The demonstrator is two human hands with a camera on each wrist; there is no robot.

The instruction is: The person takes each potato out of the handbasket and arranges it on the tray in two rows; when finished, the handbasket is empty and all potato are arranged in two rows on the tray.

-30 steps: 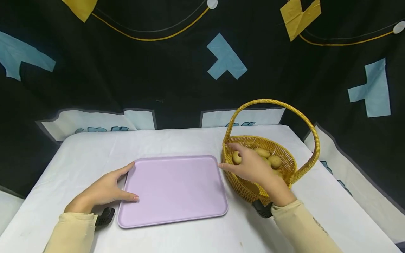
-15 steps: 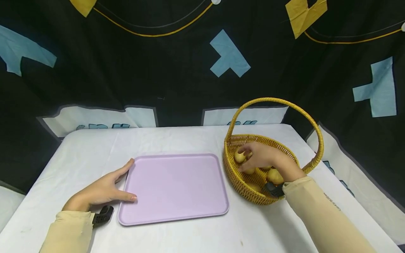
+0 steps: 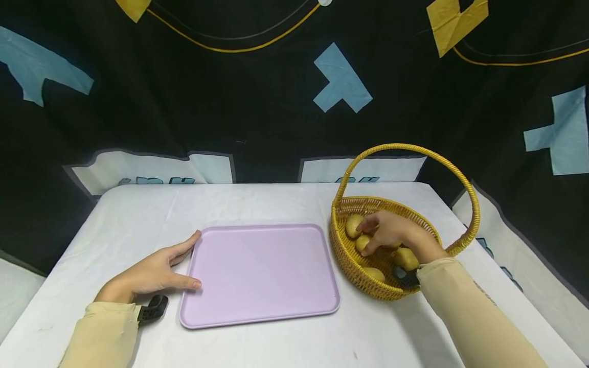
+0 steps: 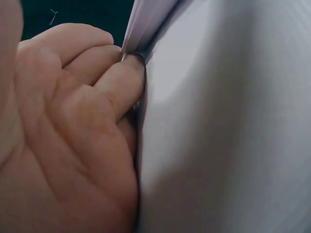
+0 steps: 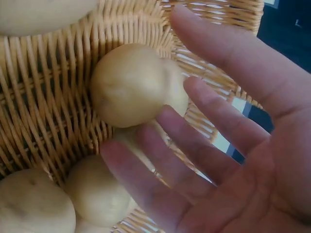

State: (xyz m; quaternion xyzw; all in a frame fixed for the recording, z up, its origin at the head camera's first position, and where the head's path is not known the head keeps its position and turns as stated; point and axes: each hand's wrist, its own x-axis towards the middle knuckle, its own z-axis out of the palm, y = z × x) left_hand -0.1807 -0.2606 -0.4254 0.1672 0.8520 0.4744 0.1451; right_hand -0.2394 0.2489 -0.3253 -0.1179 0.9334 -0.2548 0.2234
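Observation:
My right hand [image 3: 388, 228] reaches into a yellow wicker basket [image 3: 341, 254] holding several potatoes. In the right wrist view, a round potato [image 5: 127, 86] lies just ahead of the fingers, which are spread apart with the thumb raised. One fingertip is right at that potato's edge; nothing is in the grasp. At the left edge of a flat lilac tray [image 3: 262, 273] rests my left hand [image 3: 154, 270]. Its thumb lies over the tray's rim and its index finger runs along the far left corner. The left wrist view has the other fingers bent against the tray's underside edge.
A tall arched handle [image 3: 399, 146] rises over the basket. Tray and basket stand side by side on a white-covered table [image 3: 257, 204]. Behind the table hangs a dark curtain [image 3: 239, 102] with blue and yellow patches.
My right hand has moved from above the basket's left rim down and right, in among the potatoes. The left hand stays at the tray. The head view has shifted slightly.

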